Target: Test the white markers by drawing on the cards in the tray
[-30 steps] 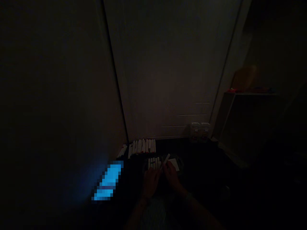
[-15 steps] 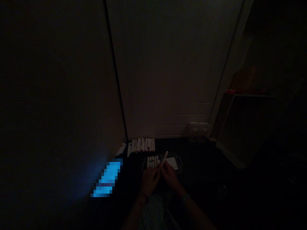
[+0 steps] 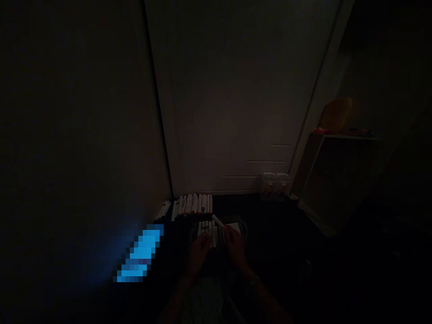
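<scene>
It is very dark, so fine detail is lost. My right hand (image 3: 235, 243) is closed round a white marker (image 3: 218, 221), which slants up to the left above a clear plastic case (image 3: 246, 234). Several white markers (image 3: 206, 227) lie side by side in the left part of this case, and a white card (image 3: 233, 226) is in the right part. My left hand (image 3: 199, 249) is at the near end of those markers, fingers curled together; what they hold, if anything, is hidden in shadow.
Behind the case, a row of white markers (image 3: 194, 204) lies along the wall, with a few more (image 3: 164, 210) at the left. A glowing blue pixelated screen (image 3: 141, 252) is at left. Two clear containers (image 3: 274, 186) stand at the back right, near a cabinet (image 3: 337, 180).
My hands have drawn apart from each other. The marker in my right hand has swung from leaning right to leaning left. The view has shifted slightly.
</scene>
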The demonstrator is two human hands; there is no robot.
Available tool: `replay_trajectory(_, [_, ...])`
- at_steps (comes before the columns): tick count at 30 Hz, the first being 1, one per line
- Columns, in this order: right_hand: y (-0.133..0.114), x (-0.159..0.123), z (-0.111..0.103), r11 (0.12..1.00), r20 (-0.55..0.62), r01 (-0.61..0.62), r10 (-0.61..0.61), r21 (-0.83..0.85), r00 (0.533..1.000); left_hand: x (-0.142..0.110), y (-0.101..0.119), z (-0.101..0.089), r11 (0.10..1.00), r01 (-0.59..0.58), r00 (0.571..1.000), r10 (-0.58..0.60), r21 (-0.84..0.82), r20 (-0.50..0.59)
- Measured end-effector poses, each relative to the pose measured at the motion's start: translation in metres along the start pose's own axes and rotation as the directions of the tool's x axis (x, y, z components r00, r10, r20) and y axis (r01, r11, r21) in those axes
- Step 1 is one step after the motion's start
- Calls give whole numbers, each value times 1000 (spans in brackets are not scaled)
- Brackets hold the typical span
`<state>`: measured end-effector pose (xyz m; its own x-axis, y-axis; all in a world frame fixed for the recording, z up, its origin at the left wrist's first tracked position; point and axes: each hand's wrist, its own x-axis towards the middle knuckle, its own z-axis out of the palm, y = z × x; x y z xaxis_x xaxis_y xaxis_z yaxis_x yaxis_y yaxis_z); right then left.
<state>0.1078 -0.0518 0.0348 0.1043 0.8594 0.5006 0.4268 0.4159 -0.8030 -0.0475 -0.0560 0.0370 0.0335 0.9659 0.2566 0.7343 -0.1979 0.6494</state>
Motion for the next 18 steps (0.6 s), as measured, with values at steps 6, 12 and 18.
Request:
replay_trajectory(6, [-6, -2, 2, 995, 167, 70, -58, -67, 984, 8, -8, -14, 975, 38, 999, -36, 219, -15])
replay_trajectory(12, [-2, -3, 1, 961, 113, 80, -52, -263, 992, 9, -11, -10, 937, 40, 999, -33, 347, -27])
replay_trajectory(18, [6, -1, 1, 890, -64, 0, -33, -456, 997, 8, -11, -13, 917, -44, 985, 106, 397, -136])
